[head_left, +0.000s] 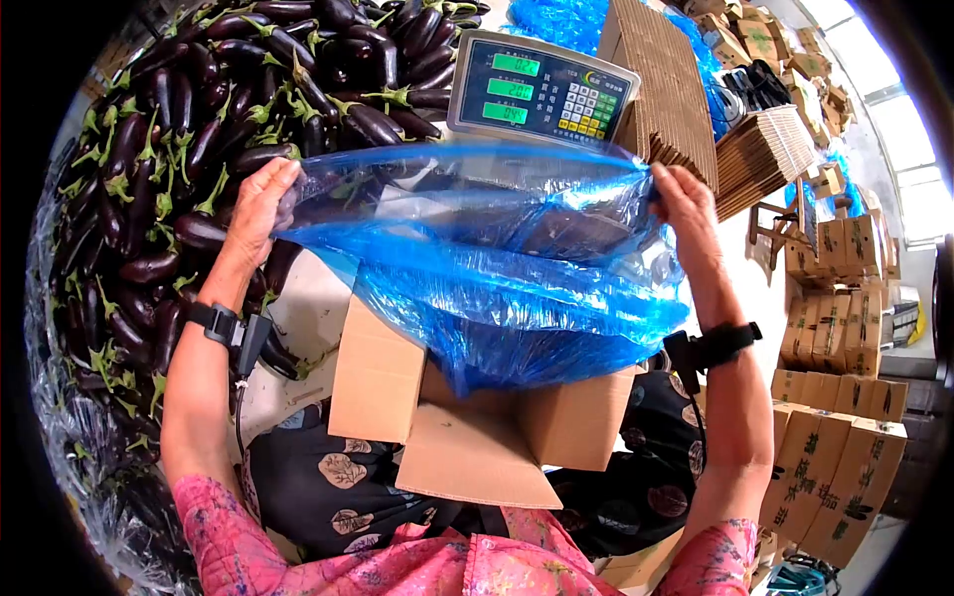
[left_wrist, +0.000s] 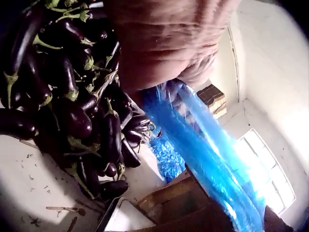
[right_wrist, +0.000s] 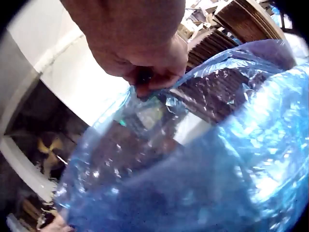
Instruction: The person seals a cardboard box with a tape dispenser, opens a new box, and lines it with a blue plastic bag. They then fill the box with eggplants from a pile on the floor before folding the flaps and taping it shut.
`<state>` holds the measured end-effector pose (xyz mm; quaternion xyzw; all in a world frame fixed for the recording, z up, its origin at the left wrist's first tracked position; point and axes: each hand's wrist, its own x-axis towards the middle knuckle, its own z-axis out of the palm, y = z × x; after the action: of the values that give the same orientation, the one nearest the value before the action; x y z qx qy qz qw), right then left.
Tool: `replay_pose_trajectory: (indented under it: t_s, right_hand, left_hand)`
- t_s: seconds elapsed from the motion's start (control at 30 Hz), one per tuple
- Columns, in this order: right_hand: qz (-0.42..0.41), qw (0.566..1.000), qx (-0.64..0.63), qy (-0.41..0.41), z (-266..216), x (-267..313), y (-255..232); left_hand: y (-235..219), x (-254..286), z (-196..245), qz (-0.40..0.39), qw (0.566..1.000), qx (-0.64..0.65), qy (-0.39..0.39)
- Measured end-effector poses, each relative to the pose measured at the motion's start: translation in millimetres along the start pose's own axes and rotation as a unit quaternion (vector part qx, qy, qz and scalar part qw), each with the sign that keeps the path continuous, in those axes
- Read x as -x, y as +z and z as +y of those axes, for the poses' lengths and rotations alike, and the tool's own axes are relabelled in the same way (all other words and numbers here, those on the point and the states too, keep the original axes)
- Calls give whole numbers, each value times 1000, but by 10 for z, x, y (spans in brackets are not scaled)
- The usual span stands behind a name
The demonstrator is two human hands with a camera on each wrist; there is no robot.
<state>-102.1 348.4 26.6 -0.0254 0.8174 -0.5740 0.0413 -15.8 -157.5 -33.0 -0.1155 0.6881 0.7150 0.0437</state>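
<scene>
Gripping the blue bag [head_left: 517,298] are the left hand [head_left: 260,211] at ten o'clock, right hand [head_left: 688,206] at two; box [head_left: 477,459] is at six.

1. Head view: from above, facing forward and down, wide enough for the left hand [head_left: 262,207] and right hand [head_left: 688,207].
2. Left wrist view: very close, left hand across the top, tilted, facing past it to a window [left_wrist: 273,166].
3. Right wrist view: also close, right hand at top, facing across the blue bag [right_wrist: 159,193].
4. All three share the bag; head and left wrist share the eggplants [head_left: 149,266].
</scene>
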Motion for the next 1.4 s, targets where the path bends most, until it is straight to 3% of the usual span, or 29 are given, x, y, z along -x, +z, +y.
replay_pose_trajectory:
  t_s: [0.07,0.1,0.13,0.2,0.23,0.27,0.33,0.43,0.47,0.53,0.57,0.6,0.63,0.67,0.73,0.77,0.87,0.93,1.07,1.13,1.17,1.27,1.4]
  right_hand:
    - [18,996,81,29,407,-116,34]
    - [20,989,144,23,619,-135,51]
    - [21,978,207,17,793,-126,71]
    - [-27,966,251,-61,1041,36,41]
    - [-23,952,301,-44,712,249,122]
    - [0,927,366,-86,720,316,103]
    - [90,923,357,-113,590,506,58]
    - [104,916,326,-210,-29,857,55]
    - [80,924,323,-188,-234,1005,95]
    - [-52,879,390,-270,-314,1200,94]
    - [-86,891,363,-258,-336,1270,191]
    - [-119,901,336,-246,-372,1340,360]
    - [-148,903,355,-189,-407,1370,493]
    - [-123,884,390,-228,-336,1353,607]
    - [-189,838,471,-203,-119,1264,652]
    - [-170,832,463,-253,-88,1289,687]
    - [-175,860,431,-211,-148,1380,651]
    - [-157,887,365,-233,-200,1424,574]
    - [-142,883,366,-257,-315,1455,558]
    - [-138,865,423,-232,-78,1335,600]
    - [-146,851,468,-190,87,1262,590]
    - [-143,908,343,-194,-3,1287,570]
    - [-222,945,217,-99,-509,1424,347]
  left_hand:
    - [35,-203,-268,35,993,-102,46]
    - [29,-209,-337,14,994,-103,21]
    - [9,-276,-544,6,992,-119,43]
    - [-58,-276,-935,-2,982,-185,47]
    - [29,-163,-924,-21,983,-180,-2]
    - [111,54,-927,-49,992,-112,-3]
    - [118,280,-1203,-76,988,-133,-22]
    - [232,630,-1208,-2,977,-94,-191]
    - [165,670,-1269,-15,978,-71,-193]
    - [65,767,-1278,-38,980,-24,-195]
    - [86,831,-1311,19,983,-35,-177]
    - [23,843,-1312,7,982,-53,-179]
    - [-82,835,-1315,-5,981,-72,-180]
    - [-173,829,-1329,-16,979,-91,-182]
    - [-200,869,-1192,42,968,-207,-139]
    - [-227,906,-1121,73,960,-249,-104]
    - [-444,866,-1082,145,952,-267,-46]
    - [-375,854,-803,138,953,-260,75]
    - [390,1008,112,-9,960,-253,124]
    - [770,1004,319,-94,936,-296,165]
    - [916,1024,484,-153,900,-353,206]
    - [1130,908,437,-235,796,-436,347]
    - [1314,780,291,-268,779,-454,339]
